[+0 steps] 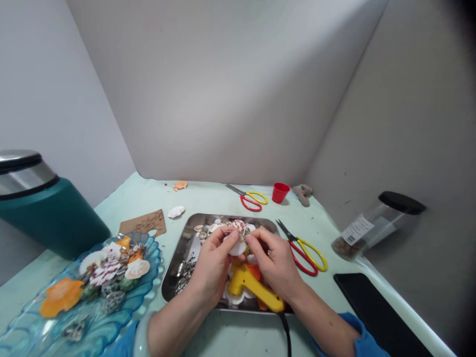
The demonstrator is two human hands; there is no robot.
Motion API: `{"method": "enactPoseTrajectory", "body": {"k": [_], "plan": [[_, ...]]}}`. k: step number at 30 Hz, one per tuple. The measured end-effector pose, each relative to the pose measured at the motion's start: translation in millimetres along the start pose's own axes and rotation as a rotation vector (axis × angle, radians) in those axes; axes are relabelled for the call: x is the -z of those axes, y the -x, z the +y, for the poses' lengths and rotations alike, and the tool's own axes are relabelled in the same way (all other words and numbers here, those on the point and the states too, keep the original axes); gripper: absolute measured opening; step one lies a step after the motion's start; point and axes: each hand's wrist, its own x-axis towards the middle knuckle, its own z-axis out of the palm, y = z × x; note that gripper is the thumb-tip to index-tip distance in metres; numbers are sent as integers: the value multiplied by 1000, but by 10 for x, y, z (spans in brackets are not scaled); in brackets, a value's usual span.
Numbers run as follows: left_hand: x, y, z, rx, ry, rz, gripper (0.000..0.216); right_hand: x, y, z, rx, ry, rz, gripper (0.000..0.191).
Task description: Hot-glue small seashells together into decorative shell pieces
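Note:
Over a steel tray of shells, my left hand is closed on a small white scallop shell, pinched between thumb and fingers. My right hand meets it from the right, fingertips pinched against the shell's edge on something too small to make out. A yellow glue gun lies in the tray just below both hands, its black cord running toward me. Several shells and metal clips lie in the tray.
A blue glass dish with shells and orange pieces sits at left, behind it a teal bin. Two red-and-yellow scissors, a red cup, a lying jar, a black phone and a cardboard piece surround the tray.

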Motion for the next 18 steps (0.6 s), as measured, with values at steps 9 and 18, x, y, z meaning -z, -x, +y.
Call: {"method": "enactPoseTrajectory", "body": {"k": [9,18], "plan": [[-1,-20,-4,21,54,-11,17,-19,4,5,-13,-37,7,15],[6,-27,-15,43,76,-49,15,-11,4,13,84,-56,41,11]]}}
